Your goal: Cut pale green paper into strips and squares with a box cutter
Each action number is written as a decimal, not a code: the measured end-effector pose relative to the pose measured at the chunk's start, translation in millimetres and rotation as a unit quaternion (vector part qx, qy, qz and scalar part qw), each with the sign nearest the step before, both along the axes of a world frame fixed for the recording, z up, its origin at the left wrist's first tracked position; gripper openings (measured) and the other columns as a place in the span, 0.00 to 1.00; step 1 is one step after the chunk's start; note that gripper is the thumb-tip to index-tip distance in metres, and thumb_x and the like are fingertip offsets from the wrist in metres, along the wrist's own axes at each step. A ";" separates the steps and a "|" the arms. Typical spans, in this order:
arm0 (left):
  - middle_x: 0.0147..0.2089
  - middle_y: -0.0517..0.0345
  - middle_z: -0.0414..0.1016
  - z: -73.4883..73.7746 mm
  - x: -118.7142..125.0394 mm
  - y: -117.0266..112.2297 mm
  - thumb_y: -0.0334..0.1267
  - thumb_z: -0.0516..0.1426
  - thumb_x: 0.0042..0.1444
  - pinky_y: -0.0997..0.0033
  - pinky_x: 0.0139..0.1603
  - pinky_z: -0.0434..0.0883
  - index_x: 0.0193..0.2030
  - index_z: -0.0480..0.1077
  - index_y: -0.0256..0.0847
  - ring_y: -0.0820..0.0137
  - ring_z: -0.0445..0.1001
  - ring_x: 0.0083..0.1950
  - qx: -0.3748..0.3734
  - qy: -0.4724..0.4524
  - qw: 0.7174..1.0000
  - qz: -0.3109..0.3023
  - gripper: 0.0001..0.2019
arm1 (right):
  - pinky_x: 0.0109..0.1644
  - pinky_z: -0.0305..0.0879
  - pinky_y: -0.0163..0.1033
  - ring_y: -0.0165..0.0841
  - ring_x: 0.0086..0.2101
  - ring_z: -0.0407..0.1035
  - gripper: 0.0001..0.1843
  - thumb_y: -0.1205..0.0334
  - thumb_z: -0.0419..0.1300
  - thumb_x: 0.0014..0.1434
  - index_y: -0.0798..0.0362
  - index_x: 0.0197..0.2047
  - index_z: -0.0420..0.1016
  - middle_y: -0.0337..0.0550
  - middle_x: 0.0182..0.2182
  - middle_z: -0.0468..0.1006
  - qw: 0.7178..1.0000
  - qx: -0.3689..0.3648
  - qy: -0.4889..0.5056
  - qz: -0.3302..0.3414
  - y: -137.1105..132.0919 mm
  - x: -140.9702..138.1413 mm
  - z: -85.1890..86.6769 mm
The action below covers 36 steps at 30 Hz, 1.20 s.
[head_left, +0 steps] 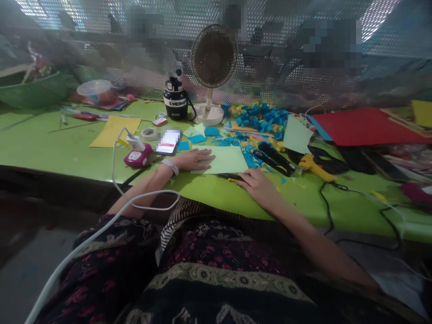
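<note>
My left hand (195, 159) lies flat on a sheet of pale green paper (231, 158), fingers stretched out and holding nothing. At the paper's near edge, my right hand (259, 185) has its fingers closed on the end of a thin black and yellow tool (229, 177). That tool lies low along the table, pointing left; its exact kind is too small to make out. Just beyond the sheet are blue paper squares (197, 138) and a heap of blue and yellow folded paper pieces (261, 118).
A fan (214, 56) and a black jug (176, 101) stand behind. Left are a phone (168, 141), tape roll (149, 133), purple power socket (137, 156) and yellow paper (114, 131). Right are a black stapler-like object (276, 158), yellow glue gun (316, 168) and red sheets (367, 127). A white cable (113, 168) crosses my left arm.
</note>
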<state>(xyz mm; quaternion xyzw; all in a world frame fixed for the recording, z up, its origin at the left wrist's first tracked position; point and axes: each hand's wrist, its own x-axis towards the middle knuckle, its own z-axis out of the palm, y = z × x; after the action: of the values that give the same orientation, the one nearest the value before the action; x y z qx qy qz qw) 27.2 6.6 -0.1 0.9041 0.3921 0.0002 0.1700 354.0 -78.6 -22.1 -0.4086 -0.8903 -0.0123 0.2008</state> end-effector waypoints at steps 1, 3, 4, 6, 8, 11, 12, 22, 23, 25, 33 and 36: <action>0.82 0.61 0.42 -0.7 -0.2 1.2 0.57 0.47 0.71 0.55 0.80 0.40 0.79 0.51 0.54 0.65 0.41 0.82 -0.003 -0.002 1.000 -0.001 0.32 | 0.54 0.72 0.55 0.48 0.47 0.74 0.16 0.54 0.56 0.72 0.49 0.54 0.82 0.53 0.44 0.78 1.000 0.000 0.004 0.005 -0.9 0.1 -0.6; 0.82 0.62 0.42 -2.1 -0.7 3.9 0.54 0.44 0.73 0.55 0.80 0.41 0.79 0.52 0.53 0.66 0.40 0.82 -0.011 -0.004 1.000 -0.003 0.30 | 0.54 0.72 0.56 0.48 0.47 0.74 0.18 0.53 0.54 0.72 0.48 0.55 0.81 0.53 0.45 0.79 1.000 0.001 0.013 0.013 -2.8 1.7 -0.9; 0.82 0.62 0.41 -2.7 -0.7 5.3 0.52 0.43 0.73 0.55 0.80 0.41 0.79 0.52 0.52 0.66 0.40 0.82 -0.014 -0.003 1.000 -0.003 0.30 | 0.54 0.73 0.56 0.48 0.47 0.74 0.18 0.53 0.54 0.73 0.48 0.56 0.81 0.53 0.45 0.79 1.000 0.002 0.015 0.014 -3.2 1.9 -0.6; 0.82 0.61 0.40 -3.6 -0.3 7.6 0.50 0.40 0.74 0.55 0.80 0.40 0.79 0.51 0.50 0.66 0.39 0.83 -0.019 0.006 1.000 -0.001 0.29 | 0.53 0.73 0.55 0.48 0.47 0.74 0.19 0.52 0.52 0.73 0.49 0.55 0.81 0.54 0.45 0.79 1.000 0.004 0.015 0.013 -2.2 -1.1 0.6; 0.82 0.60 0.39 -3.9 0.8 8.5 0.48 0.40 0.74 0.56 0.80 0.40 0.80 0.49 0.48 0.66 0.39 0.83 -0.017 0.014 1.000 0.002 0.30 | 0.52 0.73 0.55 0.48 0.46 0.73 0.20 0.52 0.52 0.73 0.51 0.54 0.81 0.55 0.44 0.78 1.000 0.006 0.008 0.016 0.4 -7.7 1.8; 0.82 0.59 0.41 -3.6 2.5 7.6 0.46 0.41 0.74 0.54 0.80 0.41 0.80 0.49 0.47 0.65 0.40 0.82 -0.012 0.013 1.000 0.003 0.30 | 0.52 0.73 0.55 0.48 0.45 0.73 0.19 0.52 0.52 0.73 0.51 0.52 0.82 0.54 0.42 0.77 1.000 0.006 0.008 0.024 2.9 -15.4 3.2; 0.82 0.58 0.42 -3.4 2.9 7.1 0.46 0.41 0.74 0.54 0.80 0.42 0.80 0.49 0.47 0.65 0.40 0.82 -0.011 0.010 1.000 0.001 0.30 | 0.52 0.73 0.55 0.48 0.45 0.73 0.19 0.52 0.52 0.73 0.50 0.53 0.81 0.54 0.43 0.77 1.000 0.004 0.012 0.028 2.7 -15.7 3.6; 0.82 0.56 0.42 -4.9 3.1 7.5 0.45 0.42 0.74 0.54 0.81 0.42 0.80 0.49 0.45 0.62 0.41 0.82 -0.007 0.008 1.000 -0.004 0.30 | 0.52 0.70 0.53 0.47 0.45 0.72 0.17 0.53 0.55 0.72 0.51 0.52 0.82 0.54 0.43 0.77 0.999 -0.017 -0.003 0.027 4.5 -32.6 4.3; 0.82 0.55 0.42 -5.4 3.1 7.8 0.44 0.43 0.74 0.53 0.80 0.42 0.80 0.50 0.45 0.61 0.41 0.82 -0.009 0.007 1.000 -0.006 0.30 | 0.52 0.70 0.53 0.47 0.45 0.72 0.17 0.53 0.55 0.72 0.51 0.52 0.82 0.54 0.43 0.77 0.999 -0.016 -0.003 0.029 4.2 -35.0 4.4; 0.82 0.53 0.42 -6.6 2.9 8.7 0.43 0.43 0.74 0.50 0.80 0.42 0.80 0.50 0.44 0.59 0.41 0.82 -0.011 0.006 1.000 -0.012 0.29 | 0.51 0.71 0.52 0.47 0.46 0.72 0.17 0.54 0.55 0.72 0.50 0.53 0.82 0.54 0.43 0.77 0.999 -0.016 0.003 0.036 2.9 -37.4 4.8; 0.82 0.48 0.41 -10.9 2.8 11.6 0.42 0.44 0.75 0.51 0.79 0.42 0.80 0.49 0.42 0.59 0.40 0.82 -0.008 0.002 1.000 -0.016 0.29 | 0.50 0.72 0.53 0.47 0.45 0.71 0.15 0.56 0.57 0.71 0.53 0.50 0.82 0.55 0.43 0.78 0.998 -0.025 0.003 0.058 7.4 -49.0 9.8; 0.82 0.47 0.42 -11.1 2.4 11.8 0.42 0.44 0.75 0.52 0.79 0.41 0.79 0.50 0.41 0.59 0.40 0.82 -0.009 -0.004 1.000 -0.018 0.28 | 0.49 0.72 0.53 0.47 0.45 0.71 0.15 0.57 0.57 0.71 0.52 0.52 0.81 0.54 0.43 0.78 0.996 -0.038 0.017 0.084 3.6 -51.1 10.1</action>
<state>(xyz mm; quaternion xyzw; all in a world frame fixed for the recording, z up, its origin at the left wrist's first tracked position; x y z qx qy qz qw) 29.7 18.5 -11.2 0.9095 0.3750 -0.0023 0.1796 303.0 -75.0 -12.0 -0.3399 -0.9176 0.0456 0.2010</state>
